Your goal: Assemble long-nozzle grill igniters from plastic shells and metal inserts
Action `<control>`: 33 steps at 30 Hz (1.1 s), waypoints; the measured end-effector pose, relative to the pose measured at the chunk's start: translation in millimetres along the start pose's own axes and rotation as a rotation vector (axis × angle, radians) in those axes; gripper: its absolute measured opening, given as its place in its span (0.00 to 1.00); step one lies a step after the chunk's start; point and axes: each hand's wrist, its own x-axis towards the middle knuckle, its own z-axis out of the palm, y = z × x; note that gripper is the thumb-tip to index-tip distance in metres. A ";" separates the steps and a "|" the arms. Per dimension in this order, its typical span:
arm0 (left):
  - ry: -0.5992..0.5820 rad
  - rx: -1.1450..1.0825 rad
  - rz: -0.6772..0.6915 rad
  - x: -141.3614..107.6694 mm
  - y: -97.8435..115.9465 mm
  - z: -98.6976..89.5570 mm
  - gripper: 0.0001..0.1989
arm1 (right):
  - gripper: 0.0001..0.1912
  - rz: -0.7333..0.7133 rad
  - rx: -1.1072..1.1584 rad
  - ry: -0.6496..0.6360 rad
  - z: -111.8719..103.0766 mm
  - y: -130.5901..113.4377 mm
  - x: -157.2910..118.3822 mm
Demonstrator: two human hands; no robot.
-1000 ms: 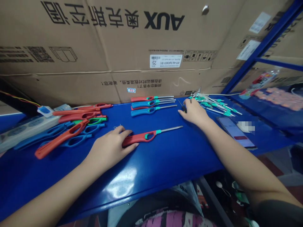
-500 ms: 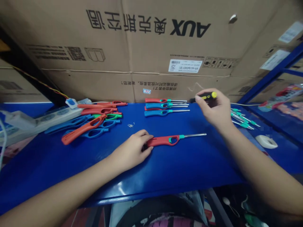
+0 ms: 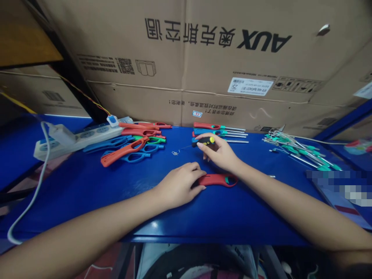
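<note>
Head view showed the right hand [image 3: 223,155] had brought its gripped screwdriver [image 3: 207,140] near the small screws [image 3: 174,153], while the left hand [image 3: 178,186] clasped a red lighter [image 3: 214,179].

The scene is taken in by one head-worn camera, set above and behind the grip of the left hand [image 3: 181,186] on a red lighter [image 3: 213,179] and faced forward and down. The right hand [image 3: 219,153], closed on a screwdriver [image 3: 206,142], is caught just beyond that grip — both are seen from the wearer's side, within arm's reach and near the middle of the view. Below the grip, the front edge of the blue tabletop [image 3: 203,217] and the wearer's lap [image 3: 200,267] are looked down on; beyond it, a cardboard box [image 3: 130,38] is faced more nearly head-on — farther off, across the whole upper part.
</note>
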 end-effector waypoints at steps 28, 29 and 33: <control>0.160 -0.284 0.041 2.9 5.2 8.1 0.17 | 0.23 0.124 0.556 0.417 -38.6 -27.8 -52.6; 0.202 -0.324 0.025 3.7 5.9 7.1 0.17 | 0.23 0.128 0.567 0.424 -37.8 -28.1 -53.4; 0.347 -0.428 0.023 5.0 8.9 2.7 0.09 | 0.23 0.148 0.614 0.427 -34.6 -29.1 -55.5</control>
